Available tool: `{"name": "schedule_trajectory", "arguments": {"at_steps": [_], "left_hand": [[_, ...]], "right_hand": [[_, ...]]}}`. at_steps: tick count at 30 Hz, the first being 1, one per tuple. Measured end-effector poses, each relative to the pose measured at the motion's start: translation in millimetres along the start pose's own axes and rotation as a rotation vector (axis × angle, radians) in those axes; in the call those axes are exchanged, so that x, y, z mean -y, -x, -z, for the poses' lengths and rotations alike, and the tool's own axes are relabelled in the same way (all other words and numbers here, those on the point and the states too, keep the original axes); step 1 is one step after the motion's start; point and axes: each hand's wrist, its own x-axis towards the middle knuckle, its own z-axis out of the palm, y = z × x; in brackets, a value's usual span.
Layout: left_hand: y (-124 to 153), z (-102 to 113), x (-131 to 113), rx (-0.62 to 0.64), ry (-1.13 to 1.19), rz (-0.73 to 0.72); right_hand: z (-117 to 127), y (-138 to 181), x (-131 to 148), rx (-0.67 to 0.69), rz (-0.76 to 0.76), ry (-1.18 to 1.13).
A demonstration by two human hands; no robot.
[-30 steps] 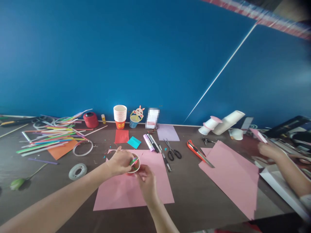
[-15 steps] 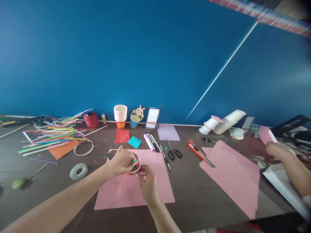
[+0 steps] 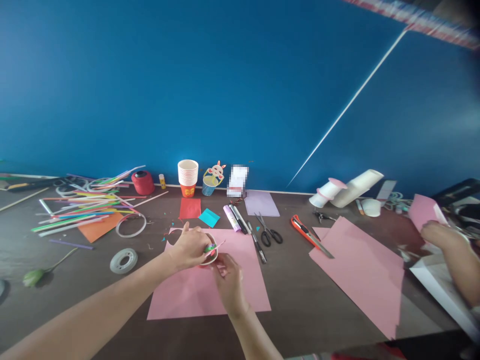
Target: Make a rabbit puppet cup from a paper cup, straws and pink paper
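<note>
A paper cup (image 3: 214, 260), mostly covered by my hands, sits over the pink sheet (image 3: 180, 300); small green and pink pieces show inside its rim. My left hand (image 3: 189, 245) is closed over the cup's left side, gripping the rim. From the right, my right hand (image 3: 229, 282) has its fingers curled against the cup's near right side. What those fingertips press on is partly hidden. Part of a dark ring shape shows beside my left hand at the sheet's upper left corner.
Scissors (image 3: 267, 231), markers (image 3: 240, 220) and an orange utility knife (image 3: 309, 235) lie beyond and to the right. Stacked cups (image 3: 188, 172) stand by the wall. Straws (image 3: 78, 215) and a tape roll (image 3: 123, 261) are left. Another person's hand (image 3: 442, 235) holds pink paper at right.
The view has shifted slightly, so things sit a little further right. My hands stay on the cup almost unchanged. The other person's hand at the right has moved slightly.
</note>
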Motion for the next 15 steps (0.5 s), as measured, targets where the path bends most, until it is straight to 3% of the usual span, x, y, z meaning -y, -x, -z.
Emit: {"name": "schedule_trajectory", "arguments": {"at_steps": [15], "left_hand": [[1.4,5.2,0.5,0.047,0.156,0.032]], "right_hand": [[-2.2,-1.1,-5.6,-0.008,-0.097,-0.083]]}}
